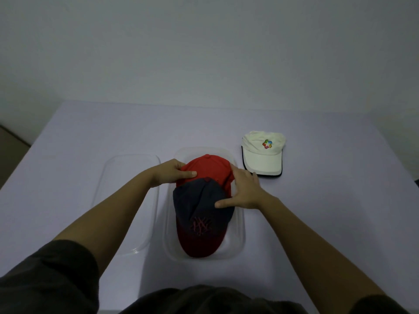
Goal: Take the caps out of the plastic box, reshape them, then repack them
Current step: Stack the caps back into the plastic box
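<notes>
A clear plastic box [240, 232] stands on the table in front of me. In it lie a red cap [210, 166] at the far end and a navy cap with a dark red brim and a red embroidered logo [199, 207] overlapping it at the near end. My left hand [170, 173] grips the left side of the red cap, thumb on top. My right hand [244, 191] lies across the right side of both caps, thumb pressing on the navy crown. A white cap with a coloured logo [263, 152] rests on the table, right of the box.
The box's clear lid [127, 200] lies flat on the table just left of the box. A pale cloth covers the table [317, 223]. A plain wall stands behind the far edge. A floor strip shows past the left edge.
</notes>
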Available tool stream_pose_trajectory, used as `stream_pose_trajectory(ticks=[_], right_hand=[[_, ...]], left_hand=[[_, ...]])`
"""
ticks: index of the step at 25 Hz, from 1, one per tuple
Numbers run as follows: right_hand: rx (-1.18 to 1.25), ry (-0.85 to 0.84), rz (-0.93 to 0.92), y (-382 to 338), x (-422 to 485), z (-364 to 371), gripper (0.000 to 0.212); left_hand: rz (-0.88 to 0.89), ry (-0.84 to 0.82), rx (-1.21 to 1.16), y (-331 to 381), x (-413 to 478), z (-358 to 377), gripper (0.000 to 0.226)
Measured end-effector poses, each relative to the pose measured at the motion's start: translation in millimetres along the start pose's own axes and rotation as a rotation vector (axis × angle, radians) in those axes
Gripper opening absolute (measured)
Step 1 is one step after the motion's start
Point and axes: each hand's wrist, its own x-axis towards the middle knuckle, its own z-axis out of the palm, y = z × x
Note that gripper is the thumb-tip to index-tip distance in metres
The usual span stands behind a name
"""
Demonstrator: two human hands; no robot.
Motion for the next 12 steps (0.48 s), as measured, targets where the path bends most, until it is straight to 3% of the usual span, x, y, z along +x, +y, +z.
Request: stream_pose_trajectory(ticks=[2,4,8,12], right_hand=[[-0.053,0.037,-0.021,-2,4,3,0.136],[-0.079,0.064,-0.024,-3,4,5,0.136],[-0.066,0.054,-0.01,-5,0,0,0.112],[-0.046,-0.011,0.015,-2,2,0,0.103]], left_hand=[[0.017,0.157,0.228,-3,0,3,0.043],[0.028,0.267,0.383,-8,-2,10,0.05],[0.113,0.415,0.431,-18,-6,16,0.046],[0.05,0.404,0.425,-21,-5,18,0.036]])
